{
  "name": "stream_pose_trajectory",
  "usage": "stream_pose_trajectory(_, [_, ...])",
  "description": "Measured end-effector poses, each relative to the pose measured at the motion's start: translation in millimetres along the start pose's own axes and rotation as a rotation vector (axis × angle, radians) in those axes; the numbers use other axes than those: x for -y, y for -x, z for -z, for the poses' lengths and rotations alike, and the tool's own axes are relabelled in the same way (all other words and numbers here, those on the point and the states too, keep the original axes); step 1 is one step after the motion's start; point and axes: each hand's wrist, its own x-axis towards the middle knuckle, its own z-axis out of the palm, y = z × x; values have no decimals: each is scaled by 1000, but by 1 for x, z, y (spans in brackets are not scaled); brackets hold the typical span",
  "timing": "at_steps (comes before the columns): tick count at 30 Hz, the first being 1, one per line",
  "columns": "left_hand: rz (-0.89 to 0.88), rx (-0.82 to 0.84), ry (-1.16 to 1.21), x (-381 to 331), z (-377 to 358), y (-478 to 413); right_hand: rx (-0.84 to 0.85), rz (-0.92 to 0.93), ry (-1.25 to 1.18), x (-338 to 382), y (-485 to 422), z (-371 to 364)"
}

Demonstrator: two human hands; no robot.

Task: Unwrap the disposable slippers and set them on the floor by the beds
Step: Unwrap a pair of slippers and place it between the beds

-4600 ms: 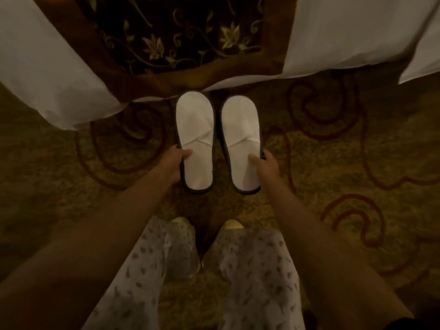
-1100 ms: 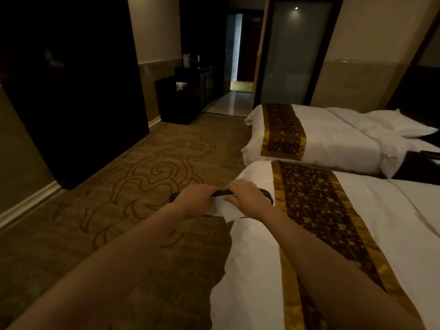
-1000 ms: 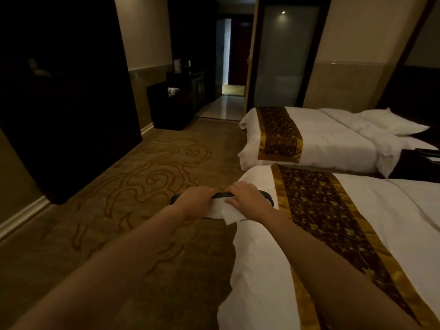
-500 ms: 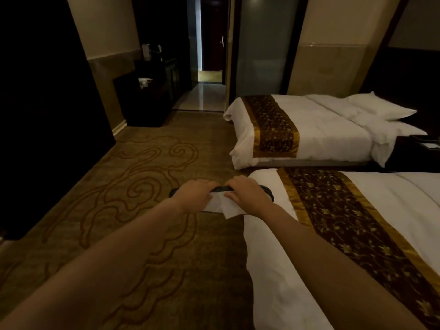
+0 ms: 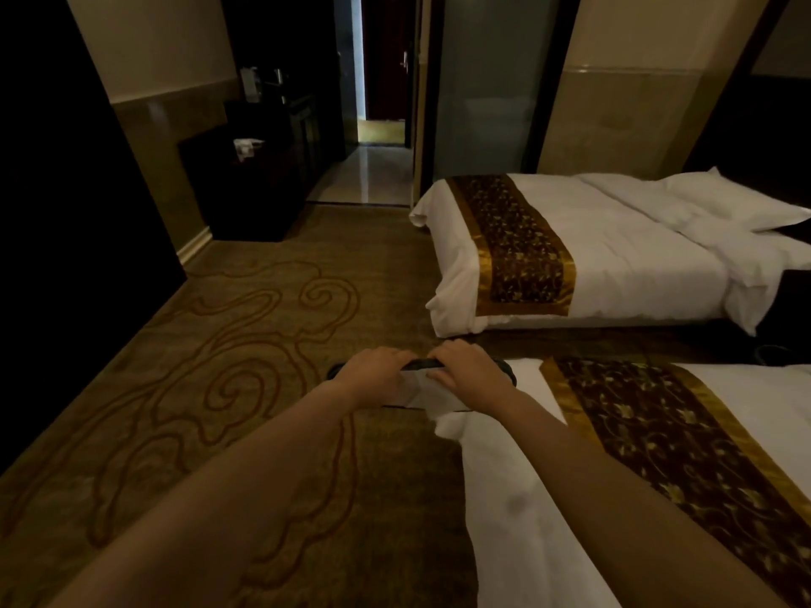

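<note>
I hold a pair of white disposable slippers [image 5: 417, 390] with dark soles out in front of me at mid-air, side by side. My left hand [image 5: 377, 377] grips the left one and my right hand [image 5: 467, 373] grips the right one; both hands cover most of them, so only dark edges and a bit of white show. They hang over the corner of the near bed [image 5: 548, 498], which has a white cover and a brown-gold runner. A second bed [image 5: 614, 252] of the same kind stands farther off on the right.
Patterned brown carpet [image 5: 245, 353] spreads across the left and middle. A dark cabinet [image 5: 245, 190] stands against the left wall, with a dark wall panel beside it. A lit corridor [image 5: 373, 168] opens at the back. A narrow gap separates the two beds.
Earlier the slippers lay on the carpet by a bed with my hands on them. Now I carry them, and over the last second the view has advanced toward the far bed.
</note>
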Motion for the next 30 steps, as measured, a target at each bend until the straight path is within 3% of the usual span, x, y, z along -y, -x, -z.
stream_pose_trajectory(15, [-267,44,42,130,38,-345,-5,-240,-25,-191,-249,-19])
stream_pose_trajectory(30, [-549,155,22,112,37,-691,17,-549,-11,-453,-381,-24])
